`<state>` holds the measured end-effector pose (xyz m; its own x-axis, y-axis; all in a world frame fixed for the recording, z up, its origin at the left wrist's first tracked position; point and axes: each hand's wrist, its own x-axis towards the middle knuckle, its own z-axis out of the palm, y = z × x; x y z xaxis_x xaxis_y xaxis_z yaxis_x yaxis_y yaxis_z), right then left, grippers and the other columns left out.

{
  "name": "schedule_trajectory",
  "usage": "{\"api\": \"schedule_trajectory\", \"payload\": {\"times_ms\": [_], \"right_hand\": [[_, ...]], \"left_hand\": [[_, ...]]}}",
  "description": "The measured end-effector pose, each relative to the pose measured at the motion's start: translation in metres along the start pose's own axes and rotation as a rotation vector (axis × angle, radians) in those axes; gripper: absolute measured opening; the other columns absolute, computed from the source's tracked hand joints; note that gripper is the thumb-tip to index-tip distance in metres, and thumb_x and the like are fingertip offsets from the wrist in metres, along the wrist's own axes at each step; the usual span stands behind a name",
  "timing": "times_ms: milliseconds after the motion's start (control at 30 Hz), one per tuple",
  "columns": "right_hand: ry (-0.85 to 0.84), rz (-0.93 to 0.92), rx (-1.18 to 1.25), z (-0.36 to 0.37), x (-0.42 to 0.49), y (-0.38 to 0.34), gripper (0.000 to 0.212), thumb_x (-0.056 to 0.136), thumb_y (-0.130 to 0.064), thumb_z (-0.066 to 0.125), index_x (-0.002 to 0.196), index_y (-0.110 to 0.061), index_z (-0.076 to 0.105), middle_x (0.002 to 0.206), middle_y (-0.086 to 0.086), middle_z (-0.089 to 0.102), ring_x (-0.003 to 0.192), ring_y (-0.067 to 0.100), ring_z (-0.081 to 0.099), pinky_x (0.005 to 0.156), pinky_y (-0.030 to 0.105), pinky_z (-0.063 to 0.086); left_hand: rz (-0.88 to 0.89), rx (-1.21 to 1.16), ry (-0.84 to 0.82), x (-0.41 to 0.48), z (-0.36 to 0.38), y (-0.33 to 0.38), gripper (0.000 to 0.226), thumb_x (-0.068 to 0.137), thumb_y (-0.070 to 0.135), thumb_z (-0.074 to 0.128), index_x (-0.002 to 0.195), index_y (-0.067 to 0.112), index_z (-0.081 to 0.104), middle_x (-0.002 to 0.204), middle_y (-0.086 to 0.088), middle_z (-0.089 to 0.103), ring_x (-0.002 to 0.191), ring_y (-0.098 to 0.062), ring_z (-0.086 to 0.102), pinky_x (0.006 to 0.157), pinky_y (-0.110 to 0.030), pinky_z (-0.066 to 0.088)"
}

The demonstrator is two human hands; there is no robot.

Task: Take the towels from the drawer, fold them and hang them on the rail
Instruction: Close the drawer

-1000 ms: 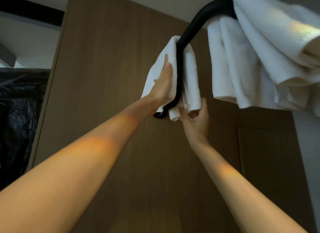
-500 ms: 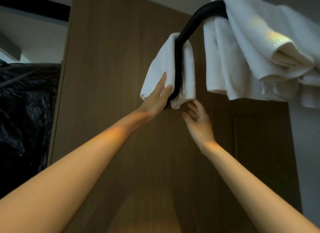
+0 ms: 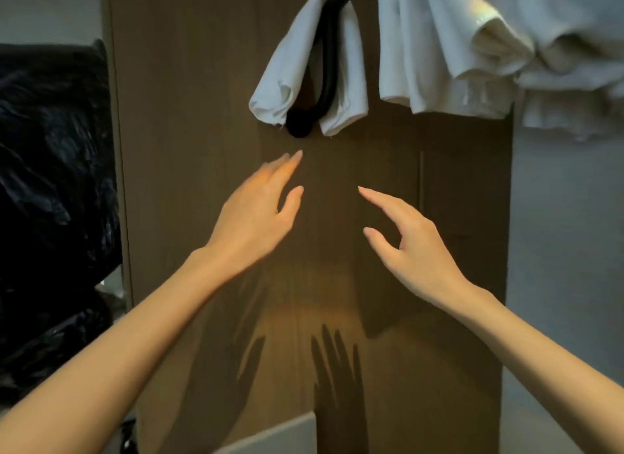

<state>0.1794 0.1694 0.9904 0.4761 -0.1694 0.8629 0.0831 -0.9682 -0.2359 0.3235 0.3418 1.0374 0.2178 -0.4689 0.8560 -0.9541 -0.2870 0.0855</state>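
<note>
A small white folded towel (image 3: pixel 283 71) hangs over the lower end of the curved black rail (image 3: pixel 329 55), one half on each side of it. Larger white towels (image 3: pixel 449 48) drape over the rail's upper part at the top right. My left hand (image 3: pixel 256 213) hovers below the small towel with fingers straight, holding nothing. My right hand (image 3: pixel 412 247) is level with it to the right, fingers spread and relaxed, also empty. Both hands are apart from the towel and the rail.
A brown wooden panel (image 3: pixel 202 149) stands straight ahead behind the rail. Black plastic sheeting (image 3: pixel 50 183) fills the left side. A pale flat edge (image 3: pixel 280 433) shows at the bottom centre. A grey wall (image 3: pixel 567 251) is on the right.
Both hands have let go of the small towel and dropped away below it. The view has tilted down, so the rail and towels sit higher in the frame.
</note>
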Motion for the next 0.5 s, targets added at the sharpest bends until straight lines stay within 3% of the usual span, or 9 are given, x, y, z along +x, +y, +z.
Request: {"api": "schedule_trajectory", "payload": {"times_ms": [200,500], "right_hand": [[-0.126,0.001,-0.227,-0.03,-0.082,-0.006,0.052,0.097,-0.027,0.055,0.146,-0.033,0.038,0.149,-0.014,0.041,0.138,-0.004,0.03,0.119,0.031,0.018],[-0.28,0.19,-0.356,-0.078,-0.207,0.035,0.045,0.098,-0.03,0.052,0.143,-0.031,0.044,0.148,-0.01,0.044,0.138,0.006,0.037,0.12,0.042,0.022]], "left_hand": [[0.022,0.075,-0.1,-0.069,0.025,0.033,0.049,0.101,0.034,0.04,0.149,0.025,0.033,0.154,0.003,0.033,0.144,-0.02,0.026,0.117,-0.043,0.025],[0.086,-0.007,-0.288,-0.144,0.093,0.107,0.049,0.101,0.037,0.037,0.147,0.024,0.037,0.153,0.003,0.036,0.143,-0.02,0.029,0.117,-0.042,0.021]]}}
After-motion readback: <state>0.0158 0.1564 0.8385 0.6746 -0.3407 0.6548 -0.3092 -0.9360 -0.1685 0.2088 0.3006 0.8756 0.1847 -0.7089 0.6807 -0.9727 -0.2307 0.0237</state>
